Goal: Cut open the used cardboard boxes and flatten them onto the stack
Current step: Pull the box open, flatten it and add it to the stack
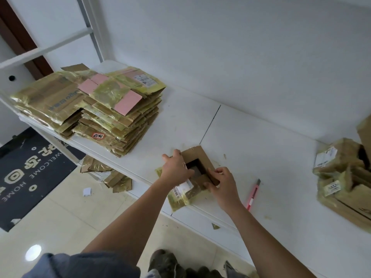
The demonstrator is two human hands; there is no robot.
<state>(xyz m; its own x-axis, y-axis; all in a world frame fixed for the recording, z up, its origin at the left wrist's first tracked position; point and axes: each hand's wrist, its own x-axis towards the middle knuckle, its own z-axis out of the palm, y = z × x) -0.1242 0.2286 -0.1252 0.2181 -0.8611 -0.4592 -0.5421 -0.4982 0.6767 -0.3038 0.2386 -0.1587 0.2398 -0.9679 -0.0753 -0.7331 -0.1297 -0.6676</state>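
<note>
- Small cardboard box [197, 167], taped in yellowish film, at the near edge of the white table [261, 157], flaps up and dark hollow showing; shipping label on the near flap.
- Likely light and thin-walled, stiff along the creases yet easily crushed; tape film probably slick, so bare cardboard edges look the better hold, at opposite walls or flaps.
- Left hand [175, 170] curled over the box's left wall, fingers hooked on the rim, gripping it.
- Right hand [221, 185] pinching the near right flap between thumb and fingers, partly closed.
- Pink utility knife [253, 194] lying free on the table just right of the right hand, untouched.
- Stack of flattened boxes [90, 109] at the far left corner of the table, well apart from the hands.
- Uncut taped boxes [345, 177] at the right edge; cardboard scraps [108, 175] on the floor below the near edge.
</note>
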